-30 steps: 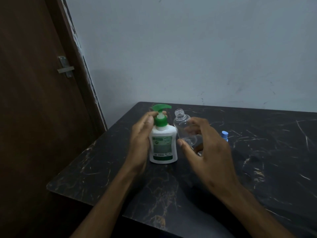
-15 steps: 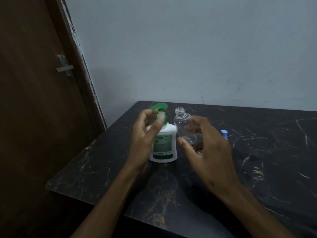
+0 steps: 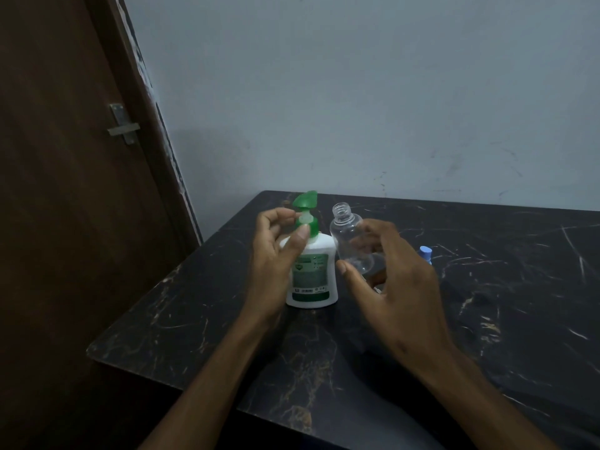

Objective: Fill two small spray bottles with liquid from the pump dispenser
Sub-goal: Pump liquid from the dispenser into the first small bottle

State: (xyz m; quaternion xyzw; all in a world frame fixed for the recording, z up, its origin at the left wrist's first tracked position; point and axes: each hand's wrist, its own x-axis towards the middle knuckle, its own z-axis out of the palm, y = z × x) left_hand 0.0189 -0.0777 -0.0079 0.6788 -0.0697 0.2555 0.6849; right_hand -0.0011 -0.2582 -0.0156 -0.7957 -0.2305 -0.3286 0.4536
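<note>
Head view, the only one we have. A white plastic pump dispenser with a green label and green pump head (image 3: 313,271) stands upright on the black marble-pattern table (image 3: 487,303), near the table's far left corner. The pump spout points up and toward the wall.

Our left hand (image 3: 276,258) is at the dispenser's neck: thumb on the near side of the green collar, fingers curled round the far side just under the pump head. We read that as a pinch grip on the collar.

Just right of the dispenser we see a small clear plastic spray bottle with its cap off (image 3: 350,241), threaded mouth open, tilted slightly left so the neck sits close to the pump head. It looks empty. Our right hand (image 3: 389,287) holds it low on the body, thumb in front, fingers wrapped behind. We can't tell whether the bottle base touches the table.

Behind the right hand a small blue cap (image 3: 425,253) shows, on top of something mostly hidden; can't say what it sits on.

Background: dark brown wooden door (image 3: 65,222) with a metal latch (image 3: 123,125) on the left, pale grey wall (image 3: 357,92) behind the table.
</note>
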